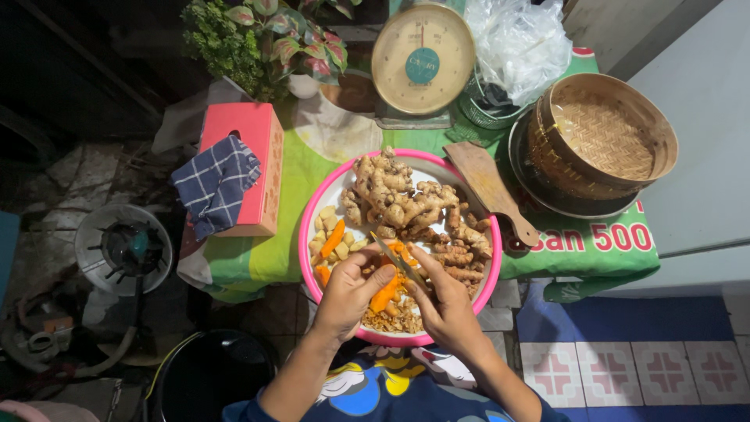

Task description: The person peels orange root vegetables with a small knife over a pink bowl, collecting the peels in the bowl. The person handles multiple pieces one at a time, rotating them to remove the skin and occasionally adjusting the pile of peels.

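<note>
While the left hand point(349, 291) pinches an orange root point(383, 297) between thumb and fingers, the right hand point(442, 301) is closed around a knife point(397, 260) whose blade lies across the root, tip pointing up and away from the person. Both hands hover over the near side of a pink basin point(306, 258), just above a pile of peelings point(394, 319). More orange pieces point(333, 238) and pale peeled chunks point(344, 248) lie at the basin's left, and a big heap of ginger point(406, 203) fills the middle and right.

The blade looks to sit very near the left thumb, so a slip on the small, slick root could likely nick the skin. The grip on so short a piece seems thin; if it rolls, it may drop into the peelings. The basin appears to overhang the bench point(266, 258) toward the person's lap, so a heavy press on its near rim could tip it.

A wooden paddle point(492, 191) touches the basin's far right rim. Beyond it stands a woven basket point(605, 137), with a dial scale point(423, 56) and a clear bag point(519, 43) at the back. To the left sit a red box point(262, 148) draped with a checked cloth point(215, 181), and a leafy plant point(250, 39) behind.
</note>
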